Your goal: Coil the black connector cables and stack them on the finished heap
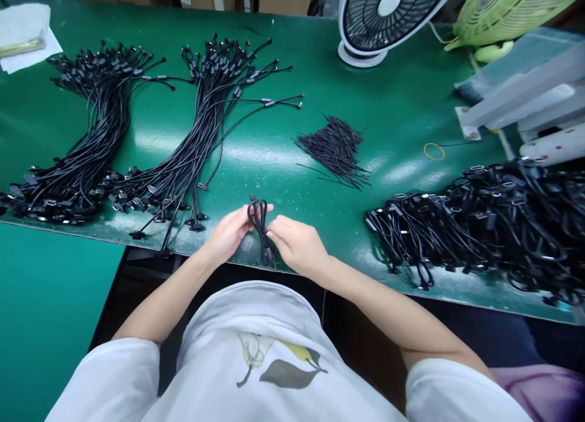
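A black cable (259,218), folded into a narrow looped bundle, is held between my hands near the table's front edge. My left hand (231,230) grips its left side, fingers closed around the upper loops. On the other side my right hand (296,242) pinches the middle of the bundle, thumb and fingers together; whether a tie sits in that pinch I cannot make out. Beyond my hands lies a loose pile of short black ties (335,149). Two long bunches of straight cables, one at far left (103,120) and one nearer (194,133), spread out on the left.
Many coiled black cables (493,227) are heaped on the right of the green table (388,117). A white fan (365,58), a green fan (507,14) and a metal bracket (512,102) stand behind. A yellow rubber band (434,152) and white paper (27,32) also lie there.
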`<state>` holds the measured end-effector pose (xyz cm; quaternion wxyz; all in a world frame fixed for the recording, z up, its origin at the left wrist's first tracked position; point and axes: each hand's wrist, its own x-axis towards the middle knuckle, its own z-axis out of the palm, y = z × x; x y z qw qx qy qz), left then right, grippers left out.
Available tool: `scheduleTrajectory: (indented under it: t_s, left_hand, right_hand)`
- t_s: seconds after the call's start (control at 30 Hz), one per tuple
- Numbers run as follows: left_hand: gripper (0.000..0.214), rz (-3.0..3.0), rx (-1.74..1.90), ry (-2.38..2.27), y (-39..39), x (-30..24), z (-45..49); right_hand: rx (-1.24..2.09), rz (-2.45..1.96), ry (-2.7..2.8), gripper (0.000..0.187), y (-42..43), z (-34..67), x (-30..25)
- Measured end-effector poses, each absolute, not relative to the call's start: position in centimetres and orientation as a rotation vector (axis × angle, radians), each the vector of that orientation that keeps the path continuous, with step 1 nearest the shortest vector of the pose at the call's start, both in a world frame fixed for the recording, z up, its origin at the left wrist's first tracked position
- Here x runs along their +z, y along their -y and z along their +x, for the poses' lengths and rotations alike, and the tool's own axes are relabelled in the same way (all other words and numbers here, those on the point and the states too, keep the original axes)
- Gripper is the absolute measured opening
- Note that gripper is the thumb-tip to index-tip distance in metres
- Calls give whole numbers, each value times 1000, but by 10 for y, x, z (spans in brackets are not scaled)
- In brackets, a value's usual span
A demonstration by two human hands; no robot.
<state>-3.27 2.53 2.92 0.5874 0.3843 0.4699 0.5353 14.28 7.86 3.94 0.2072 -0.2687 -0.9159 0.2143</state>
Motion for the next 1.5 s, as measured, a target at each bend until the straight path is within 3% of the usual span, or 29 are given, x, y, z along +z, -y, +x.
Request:
scheduleTrajectory:
  t_s: [0.17,0.3,0.43,0.67,0.93,1.0,1.13,1.3,1.4,1.5]
  left_hand:
    - [37,1603,943,-1093,-5,42,-31]
    - [20,1184,1206,-1304,-2,21,-19]
    - [46,856,1245,-1133,-8,9,-11]
    - [41,730,1366,-1185,-15,19,7]
    - [42,611,1339,-1220,-29,22,13]
    - [44,681,1305,-1258,-31,21,12]
    - [51,1223,1324,-1440,-36,28,-3]
    - [32,2186,1100,-1589,-48,44,-29]
    - [32,2347,1136,-1707,-55,47,-29]
    - [18,2274,1241,-1820,-58,45,-20]
  right_hand:
    - [798,-920,2408,24,-95,144,37]
    - [809,-858,2355,24,-92,145,42]
    - [922,-819,2260,25,-83,144,44]
    - [1907,-1003,1769,27,-86,135,24]
    - [936,-1153,2304,36,-63,141,15]
    - [850,-1224,2402,40,-62,143,13]
    - [682,-1232,2516,28,-67,150,6]
    - [357,-1218,2581,32,-71,163,6]
    - [170,-1203,2564,40,-73,167,9]
    - [95,-1183,2567,44,-75,169,12]
